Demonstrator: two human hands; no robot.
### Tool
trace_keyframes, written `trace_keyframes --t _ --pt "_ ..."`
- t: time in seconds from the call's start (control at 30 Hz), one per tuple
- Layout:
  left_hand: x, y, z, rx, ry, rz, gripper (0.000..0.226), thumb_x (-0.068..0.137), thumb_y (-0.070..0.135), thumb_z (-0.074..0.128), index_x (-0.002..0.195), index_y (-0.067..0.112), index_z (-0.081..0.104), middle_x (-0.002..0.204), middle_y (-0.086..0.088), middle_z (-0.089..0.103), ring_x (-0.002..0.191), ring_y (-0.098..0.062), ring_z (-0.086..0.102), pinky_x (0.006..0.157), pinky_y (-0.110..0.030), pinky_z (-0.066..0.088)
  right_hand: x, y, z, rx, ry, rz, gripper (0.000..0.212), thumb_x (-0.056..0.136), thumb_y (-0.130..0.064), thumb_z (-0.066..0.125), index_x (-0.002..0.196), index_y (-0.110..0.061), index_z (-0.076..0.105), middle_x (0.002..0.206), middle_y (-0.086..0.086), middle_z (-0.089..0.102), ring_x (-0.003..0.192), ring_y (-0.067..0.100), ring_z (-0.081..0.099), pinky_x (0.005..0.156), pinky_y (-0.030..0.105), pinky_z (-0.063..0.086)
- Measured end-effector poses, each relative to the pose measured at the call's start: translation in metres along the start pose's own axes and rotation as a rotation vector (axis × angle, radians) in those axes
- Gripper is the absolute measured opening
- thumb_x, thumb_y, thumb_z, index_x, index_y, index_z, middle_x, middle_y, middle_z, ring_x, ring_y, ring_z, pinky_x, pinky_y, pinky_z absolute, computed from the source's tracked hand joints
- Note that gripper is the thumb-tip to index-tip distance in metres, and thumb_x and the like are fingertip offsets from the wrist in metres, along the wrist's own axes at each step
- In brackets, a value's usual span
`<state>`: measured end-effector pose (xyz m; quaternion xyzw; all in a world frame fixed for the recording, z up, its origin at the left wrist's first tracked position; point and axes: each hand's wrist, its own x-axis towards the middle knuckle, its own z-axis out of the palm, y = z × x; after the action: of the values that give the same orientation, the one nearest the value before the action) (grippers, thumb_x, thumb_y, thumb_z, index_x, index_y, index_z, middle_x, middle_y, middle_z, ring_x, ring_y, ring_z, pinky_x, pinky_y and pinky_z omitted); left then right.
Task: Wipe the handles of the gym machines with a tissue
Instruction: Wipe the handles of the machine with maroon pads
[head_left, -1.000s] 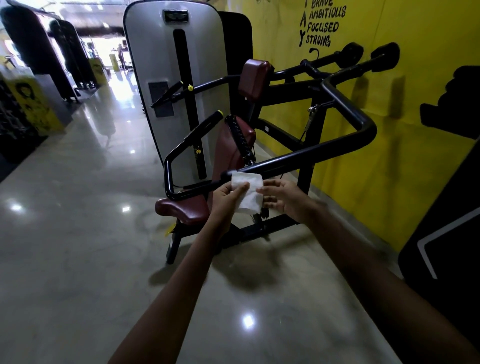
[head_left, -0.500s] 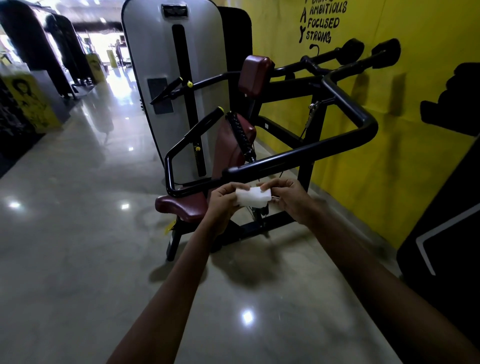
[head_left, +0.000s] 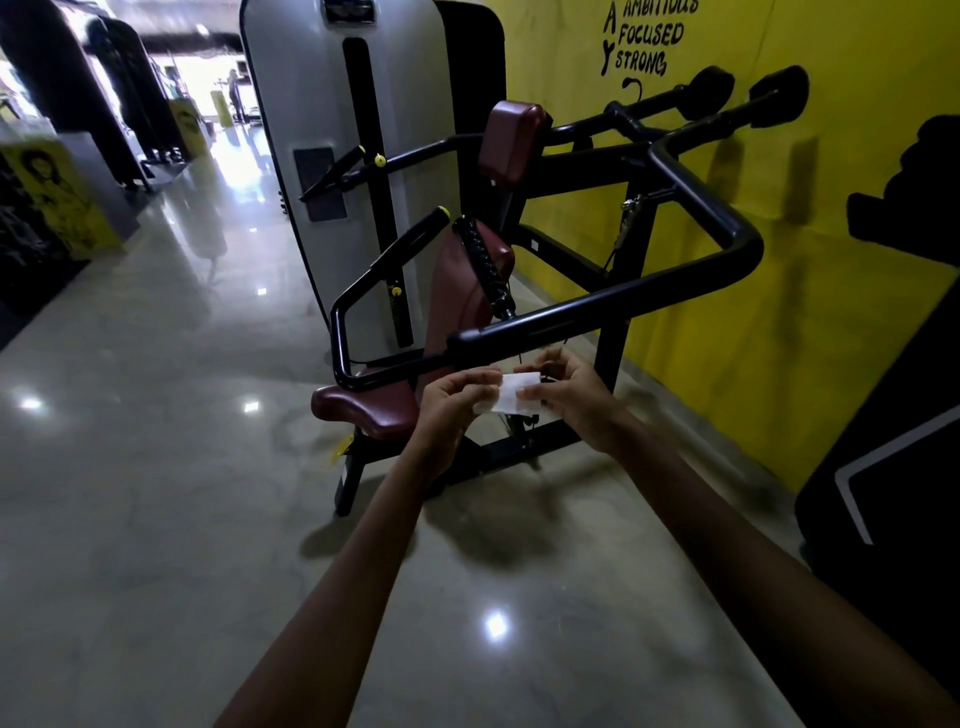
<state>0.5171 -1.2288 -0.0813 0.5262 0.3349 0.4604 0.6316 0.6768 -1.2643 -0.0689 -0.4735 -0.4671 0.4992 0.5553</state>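
— Head view: where was your tissue (head_left: 511, 393)?
— You pinched it between your left hand (head_left: 451, 404) and right hand (head_left: 570, 394), just below the machine's black handle (head_left: 545, 317).
— Any writing?
— "FOCUSED STRONG" (head_left: 647, 49) was on the yellow wall.

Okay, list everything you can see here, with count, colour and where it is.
Gym machine: one, black frame, centre, beside the wall.
Seat: one, maroon, low on the machine.
Pad: one, maroon, top of the machine.
Weight-stack cover: one, grey, behind the machine.
Wall: one, yellow with black lettering, right.
Floor: glossy grey, throughout.
Tissue: one, white, between both hands, below the near black bar.
Left hand: pinches the tissue.
Right hand: pinches the tissue.
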Motion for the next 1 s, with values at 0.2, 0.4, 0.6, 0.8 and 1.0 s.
trace_keyframes --t 0.2,0.4,0.6,0.8,1.0 --pt "0.009 0.003 -0.004 0.216 -0.014 0.131 0.021 0.084 -0.009 0.058 0.103 -0.002 0.064 0.101 0.002 0.063 0.084 -0.011 0.061 0.062 -0.014 0.052 0.003 -0.006 0.0 -0.101 -0.076 0.246 0.022 0.083 -0.005 0.062 0.105 -0.004 0.059 0.102 0.013 0.061 0.088 0.021 0.061 0.073 0.025 0.052" --pt "0.024 0.006 -0.011 0.434 0.048 0.262 0.021 0.085 -0.002 0.063 0.104 0.006 0.062 0.095 -0.002 0.064 0.083 -0.011 0.061 0.075 -0.021 0.054 0.014 -0.011 0.005 -0.043 0.117 0.166 0.006 0.086 -0.005 0.061 0.091 -0.006 0.06 0.092 0.008 0.062 0.088 0.022 0.06 0.075 0.028 0.051" --pt "0.036 0.016 -0.024 0.775 0.013 0.392 0.028 0.084 0.003 0.066 0.111 0.004 0.061 0.102 0.0 0.06 0.079 0.001 0.056 0.069 -0.005 0.044 0.034 -0.02 0.011 0.018 0.352 0.118 0.011 0.084 -0.002 0.061 0.095 -0.001 0.059 0.089 0.008 0.059 0.084 0.021 0.059 0.062 0.025 0.054" --pt "0.053 0.028 -0.038 1.138 0.087 0.471 0.032 0.085 0.017 0.063 0.114 0.008 0.059 0.11 -0.008 0.061 0.101 -0.023 0.057 0.087 -0.034 0.044 0.058 -0.027 0.018 0.007 0.464 0.083 0.006 0.089 -0.001 0.054 0.088 -0.007 0.054 0.095 0.011 0.055 0.08 0.018 0.056 0.074 0.037 0.056" --pt "0.083 0.045 -0.049 1.259 0.148 0.499 0.036 0.087 0.029 0.058 0.116 0.009 0.057 0.114 -0.008 0.059 0.106 -0.025 0.053 0.089 -0.034 0.035 0.083 -0.044 0.026 0.003 0.464 0.016 0.007 0.091 0.001 0.052 0.094 -0.006 0.052 0.092 0.011 0.056 0.092 0.028 0.058 0.073 0.036 0.054"
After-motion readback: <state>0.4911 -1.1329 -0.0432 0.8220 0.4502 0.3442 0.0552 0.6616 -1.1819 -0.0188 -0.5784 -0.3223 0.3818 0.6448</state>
